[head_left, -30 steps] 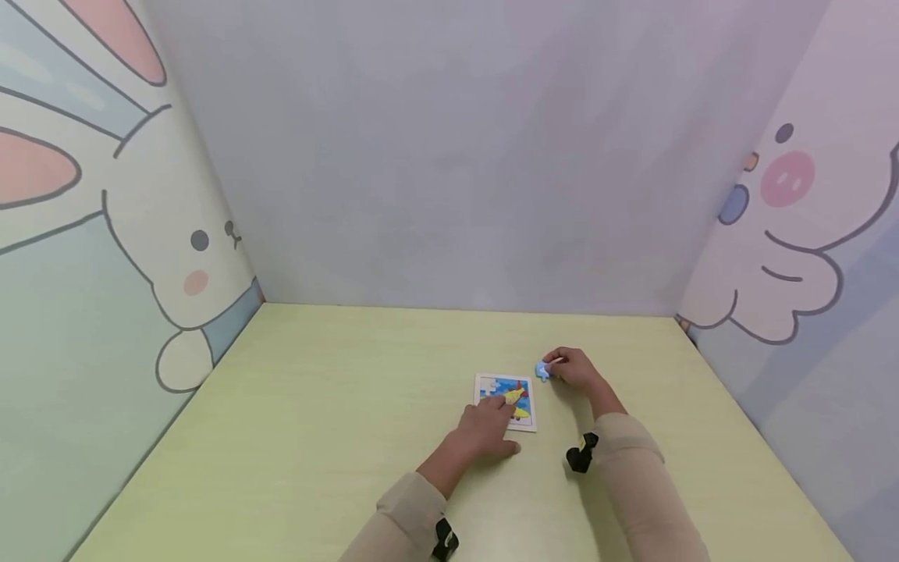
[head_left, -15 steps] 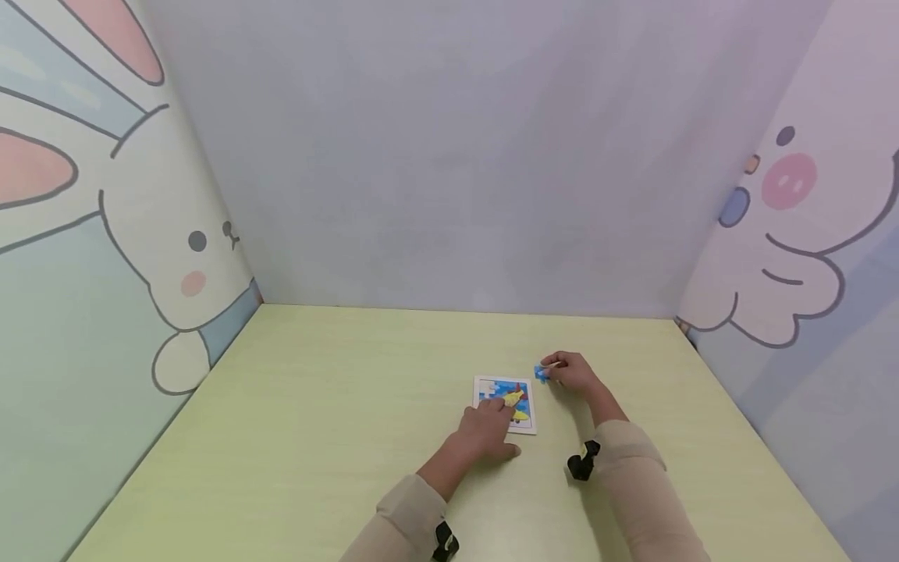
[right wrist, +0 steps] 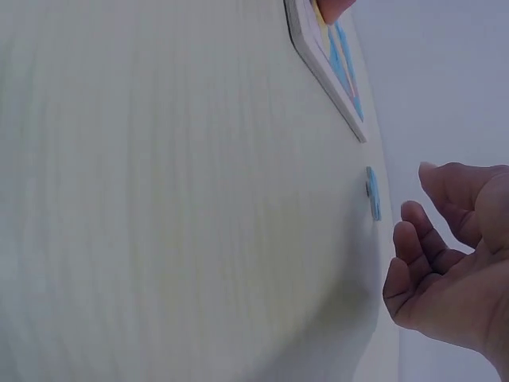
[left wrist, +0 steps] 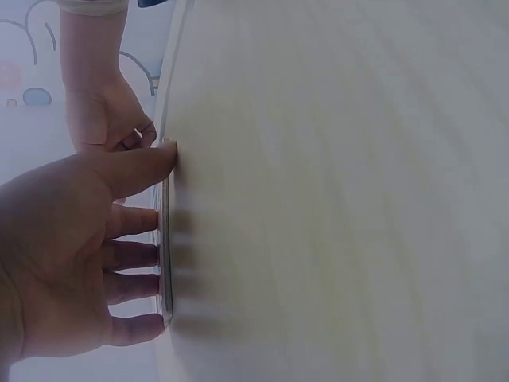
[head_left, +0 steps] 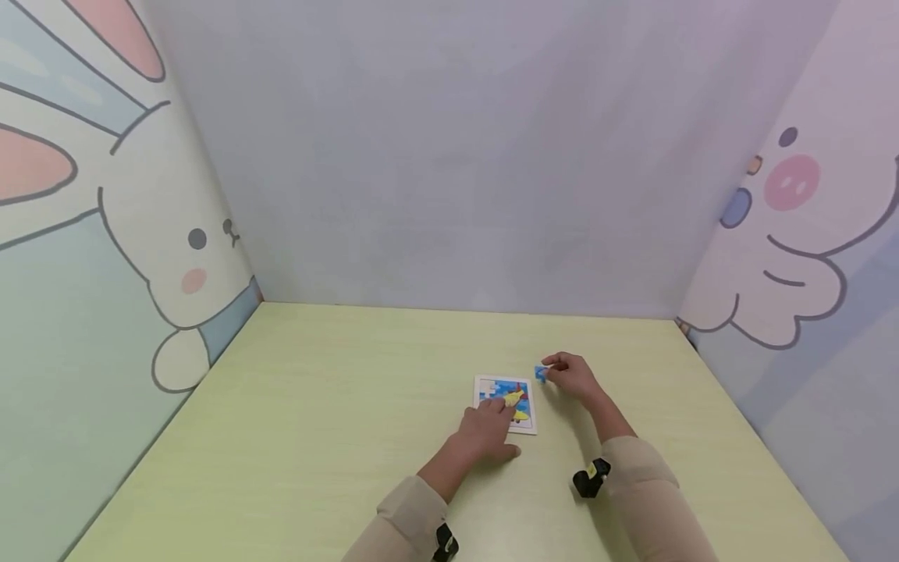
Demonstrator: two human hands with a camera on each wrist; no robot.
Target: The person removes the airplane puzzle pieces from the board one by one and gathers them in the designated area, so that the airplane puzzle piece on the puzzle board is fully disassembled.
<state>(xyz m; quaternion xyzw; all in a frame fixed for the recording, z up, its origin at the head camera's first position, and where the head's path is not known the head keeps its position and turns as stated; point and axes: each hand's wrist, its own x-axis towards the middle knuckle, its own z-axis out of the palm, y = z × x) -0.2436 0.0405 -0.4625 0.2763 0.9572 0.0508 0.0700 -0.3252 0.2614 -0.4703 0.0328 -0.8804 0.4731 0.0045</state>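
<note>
Spread over a small white-framed jigsaw puzzle [head_left: 534,417], my left hand [head_left: 485,429] rests its straight fingers on the picture. The puzzle shows blue, a yellow-and-red shape and a paler gap at its upper left; my fingers hide its lower left. From the left wrist view, the left fingertips [left wrist: 137,255] press at the board's edge. A loose blue puzzle piece [head_left: 540,374] lies flat on the table just right of the frame. My right hand [head_left: 574,376] hovers beside it, fingers loosely bent. In the right wrist view, a gap separates thumb and fingers from the piece [right wrist: 374,193].
The pale yellow-green table [head_left: 316,414] meets a grey back wall [head_left: 449,156]. Side walls carry a cartoon rabbit [head_left: 168,234] on the left and a cartoon pig [head_left: 794,187] on the right. Black wrist cameras [head_left: 591,478] sit at both sleeves.
The piece at my right fingertips looked paler and tilted; it now lies flat and blue, let go. My right forearm has shifted slightly right and back. The left hand stays put.
</note>
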